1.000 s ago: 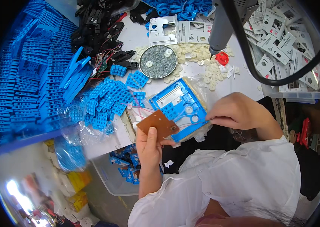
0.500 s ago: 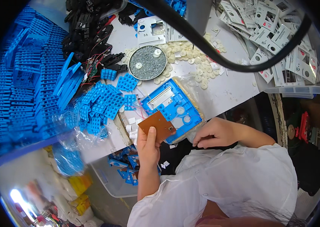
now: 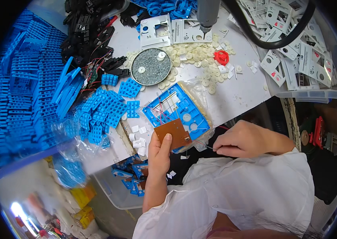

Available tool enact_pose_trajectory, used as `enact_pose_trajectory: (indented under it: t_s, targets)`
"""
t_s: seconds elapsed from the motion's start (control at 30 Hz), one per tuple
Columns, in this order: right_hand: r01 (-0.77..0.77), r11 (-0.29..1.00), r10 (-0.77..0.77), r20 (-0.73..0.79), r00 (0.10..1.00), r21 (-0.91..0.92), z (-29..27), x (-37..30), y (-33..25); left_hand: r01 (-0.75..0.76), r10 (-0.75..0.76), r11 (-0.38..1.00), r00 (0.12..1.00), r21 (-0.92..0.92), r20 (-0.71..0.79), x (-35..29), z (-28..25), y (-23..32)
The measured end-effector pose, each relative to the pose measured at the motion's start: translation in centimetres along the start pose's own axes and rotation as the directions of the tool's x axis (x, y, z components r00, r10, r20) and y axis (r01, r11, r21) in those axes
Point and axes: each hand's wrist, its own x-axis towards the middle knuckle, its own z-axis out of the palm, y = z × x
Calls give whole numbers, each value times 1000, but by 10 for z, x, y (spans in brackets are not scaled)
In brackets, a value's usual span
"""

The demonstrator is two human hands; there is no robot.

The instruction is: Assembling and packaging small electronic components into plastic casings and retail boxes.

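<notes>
My left hand (image 3: 161, 153) grips a brown circuit board (image 3: 171, 134) by its near left side, thumb on top. The board is tilted over the near edge of a blue plastic housing (image 3: 161, 115), where thin red and pale wires show. At the board's right my right hand (image 3: 240, 139) is closed in a pinch on a thin grey strand (image 3: 205, 145) that reaches to the board's corner. Whether the strand is a wire or a slim tool I cannot tell. The housing lies on a padded, plastic-wrapped block (image 3: 202, 101).
Beyond the housing are a round dish of screws (image 3: 151, 71), many cream discs (image 3: 194, 53) and a hanging electric screwdriver (image 3: 207, 16). Blue keypad parts (image 3: 104, 105) lie left, beside stacked blue housings (image 3: 25, 87). A clear bin of white panels (image 3: 312, 93) stands right.
The circuit board has moved slightly right, near the housing's edge. My right hand has shifted right, and a thin strand now shows between it and the board. The screwdriver and a red ring have come into view.
</notes>
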Motion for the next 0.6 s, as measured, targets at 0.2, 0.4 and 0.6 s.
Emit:
enact_pose_trajectory:
  t_s: [0.2, 0.4, 0.6]
  targets:
    - [-28, 899, 97, 135, 986, -437, -25, -6, 3, -51, 53, 994, 998, -91, 21, -3, 6, 5]
    - [-24, 941, -97, -337, 936, -338, -20, 14, 7, -124, 124, 992, 992, 6, 1, -13, 15, 7]
    - [42, 997, -45, 55, 997, 67, -2, 71, 42, -147, 146, 989, 986, 16, 79, -28, 18, 19]
